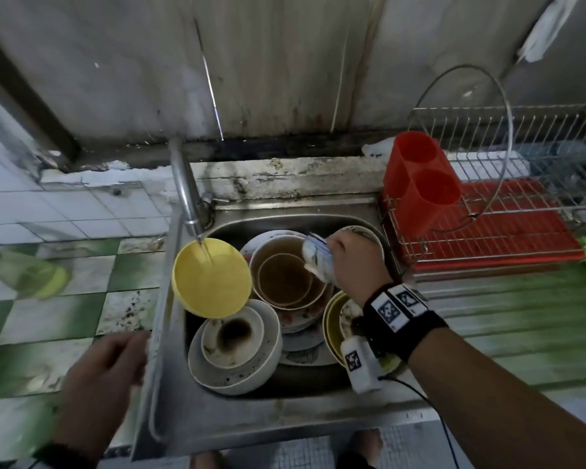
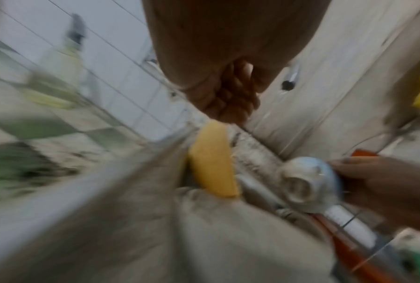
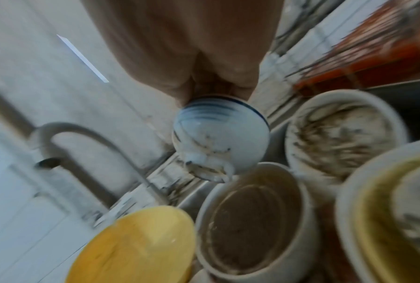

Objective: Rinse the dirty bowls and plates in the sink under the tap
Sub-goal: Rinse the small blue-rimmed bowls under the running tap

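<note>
- Nearest the head camera, the left hand [image 1: 105, 370] hovers at the steel sink [image 1: 170, 384] edge; its wrist view shows the fingers [image 2: 230, 95] loosely curled, holding nothing.
- Right hand [image 1: 354, 262] grips a small white blue-rimmed ceramic bowl [image 3: 220, 134], tipped above the dirty stacked white bowls [image 1: 285, 275].
- Tap [image 1: 186, 191] water lands in the tilted yellow plastic bowl [image 1: 212, 277].
- Likely next: carry the held bowl under the stream.
- Only the right wrist view shows its streaked underside.
</note>
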